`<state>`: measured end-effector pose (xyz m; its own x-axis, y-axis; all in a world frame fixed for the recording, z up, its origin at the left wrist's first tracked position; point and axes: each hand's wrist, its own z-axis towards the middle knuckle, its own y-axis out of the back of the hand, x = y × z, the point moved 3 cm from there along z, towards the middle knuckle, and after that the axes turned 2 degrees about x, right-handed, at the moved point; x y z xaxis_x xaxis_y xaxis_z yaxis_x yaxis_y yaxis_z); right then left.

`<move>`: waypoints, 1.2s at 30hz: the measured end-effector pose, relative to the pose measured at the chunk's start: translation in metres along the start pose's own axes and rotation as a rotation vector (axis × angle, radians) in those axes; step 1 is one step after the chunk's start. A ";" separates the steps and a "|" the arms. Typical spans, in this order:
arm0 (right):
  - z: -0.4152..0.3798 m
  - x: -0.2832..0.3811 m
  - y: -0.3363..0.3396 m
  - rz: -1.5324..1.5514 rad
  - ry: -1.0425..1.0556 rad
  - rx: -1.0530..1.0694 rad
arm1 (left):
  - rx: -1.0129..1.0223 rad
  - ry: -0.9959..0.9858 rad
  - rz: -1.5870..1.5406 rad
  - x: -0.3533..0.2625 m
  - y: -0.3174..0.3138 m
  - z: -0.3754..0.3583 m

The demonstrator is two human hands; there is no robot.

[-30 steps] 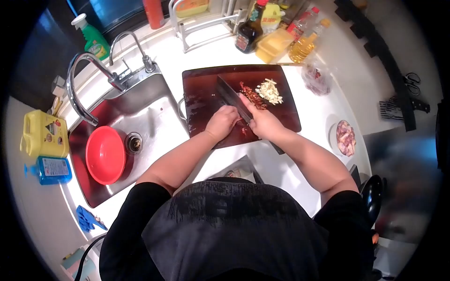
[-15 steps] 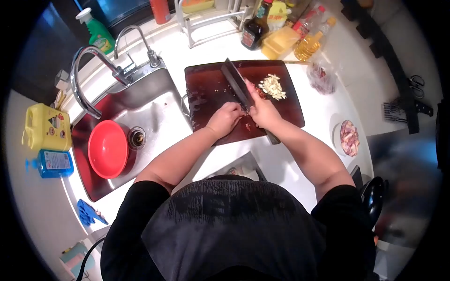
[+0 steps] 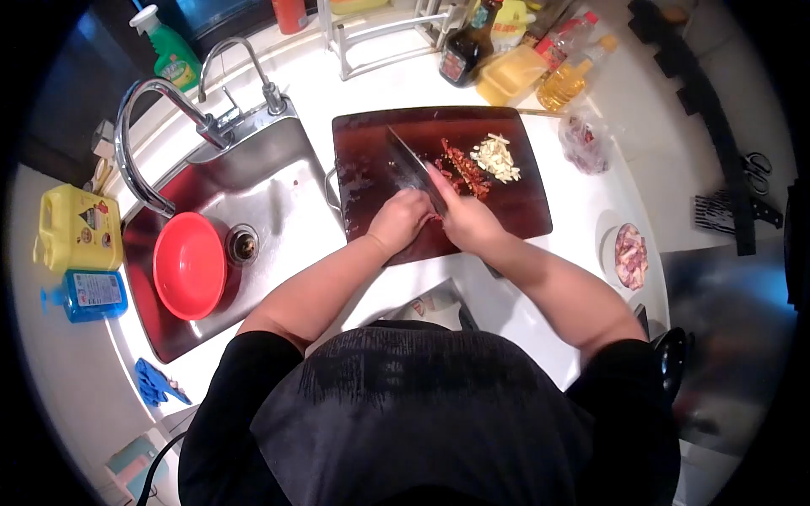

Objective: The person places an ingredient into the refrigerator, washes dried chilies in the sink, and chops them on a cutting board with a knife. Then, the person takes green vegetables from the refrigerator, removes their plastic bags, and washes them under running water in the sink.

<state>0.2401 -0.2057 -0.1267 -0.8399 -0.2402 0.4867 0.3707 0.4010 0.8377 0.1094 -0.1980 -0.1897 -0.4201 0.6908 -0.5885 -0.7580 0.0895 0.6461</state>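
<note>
The right hand (image 3: 469, 223) has its grip closed around a broad dark knife (image 3: 408, 158), the blade slanting away ahead and to the left of that grip, one finger stretched along it. Just left of it, the left hand (image 3: 402, 217) sits with fingers curled against the cutting board (image 3: 361, 143); from here I can't tell whether that grip pins anything, though a red scrap shows by the fingertips. Chopped red pieces (image 3: 465, 173) lie just beyond the right grip, with pale slivers (image 3: 496, 158) beside them, further right. Both hands are over the board, which rests on the tabletop (image 3: 540, 314).

What worries me is how near those left fingertips are to the edge: a thumb poking out, or a slip on the wet-looking surface, could mean a cut. A careless sideways sweep of the blade might also mix the two heaps.
</note>
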 end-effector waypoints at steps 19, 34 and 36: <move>-0.028 0.001 -0.002 0.170 -0.138 -0.020 | 0.007 0.067 0.152 0.000 0.033 -0.017; -0.008 -0.011 0.046 -0.003 -0.097 -0.186 | -0.016 0.031 0.076 0.002 0.003 0.017; -0.008 -0.005 0.048 -0.061 -0.089 -0.221 | -0.041 0.047 0.050 0.004 0.007 0.019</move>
<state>0.2653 -0.1922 -0.0871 -0.8913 -0.1753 0.4181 0.3878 0.1831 0.9034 0.1122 -0.1810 -0.1779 -0.4799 0.6594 -0.5787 -0.7549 0.0256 0.6553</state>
